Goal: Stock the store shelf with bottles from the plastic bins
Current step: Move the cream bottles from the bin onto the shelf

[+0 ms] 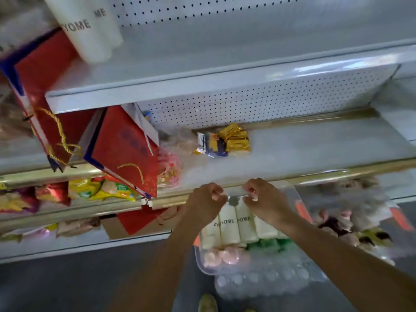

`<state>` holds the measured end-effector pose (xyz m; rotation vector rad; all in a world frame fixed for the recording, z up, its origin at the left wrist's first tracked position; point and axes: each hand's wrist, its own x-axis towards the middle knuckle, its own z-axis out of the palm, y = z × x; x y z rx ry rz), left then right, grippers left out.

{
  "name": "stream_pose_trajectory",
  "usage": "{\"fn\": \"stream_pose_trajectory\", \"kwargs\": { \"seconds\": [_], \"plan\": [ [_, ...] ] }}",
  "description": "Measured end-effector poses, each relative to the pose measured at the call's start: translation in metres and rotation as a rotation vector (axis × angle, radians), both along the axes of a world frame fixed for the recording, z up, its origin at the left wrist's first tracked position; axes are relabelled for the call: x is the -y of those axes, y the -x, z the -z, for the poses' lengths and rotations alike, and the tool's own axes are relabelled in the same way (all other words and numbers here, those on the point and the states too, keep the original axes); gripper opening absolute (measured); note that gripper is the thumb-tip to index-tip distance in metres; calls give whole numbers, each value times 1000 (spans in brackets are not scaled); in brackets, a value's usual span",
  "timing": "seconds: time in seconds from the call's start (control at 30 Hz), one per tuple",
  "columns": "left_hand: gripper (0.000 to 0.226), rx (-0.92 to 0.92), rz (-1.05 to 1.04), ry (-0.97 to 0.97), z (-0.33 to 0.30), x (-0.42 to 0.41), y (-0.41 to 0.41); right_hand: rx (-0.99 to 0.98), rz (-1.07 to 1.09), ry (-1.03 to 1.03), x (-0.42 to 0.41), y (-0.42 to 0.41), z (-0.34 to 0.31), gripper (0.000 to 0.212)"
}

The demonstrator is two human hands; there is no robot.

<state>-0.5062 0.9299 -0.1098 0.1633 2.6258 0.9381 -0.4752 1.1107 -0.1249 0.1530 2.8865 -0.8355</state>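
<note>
A clear plastic bin (199, 261) sits low in front of the shelves, with white ZYOME bottles (229, 226) lying side by side in it, above pink (221, 256) and green (267, 244) ones. My left hand (206, 200) and my right hand (264, 198) are over the upper ends of the white bottles. The fingers of both hands are curled around the bottle tops, which are hidden under them. More white ZYOME bottles (86, 28) stand at the left end of the top shelf (225, 55).
Red gift bags (122, 145) hang at the left across the shelf edges. Gold packets (234, 139) lie on the middle shelf (315, 145). Snack packs (96, 190) fill the lower left shelf. Bubble wrap (261, 281) lies under the bin, and a second bin (364, 224) stands to the right.
</note>
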Motion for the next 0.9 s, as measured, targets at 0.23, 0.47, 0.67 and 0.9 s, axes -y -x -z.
{"fn": "stream_pose_trajectory", "kwargs": {
  "seconds": [0.23,0.47,0.67,0.9],
  "plan": [
    [24,197,92,40,88,-36,5,215,93,-87,-30,-9,87,32],
    [20,479,-18,-65,161,-80,8,411,288,-89,-48,-15,146,53],
    [15,725,-269,-331,192,-107,19,515,388,-63,-44,-10,179,77],
    [31,878,-374,-488,197,-112,29,480,385,-171,-33,-3,190,87]
  ]
}}
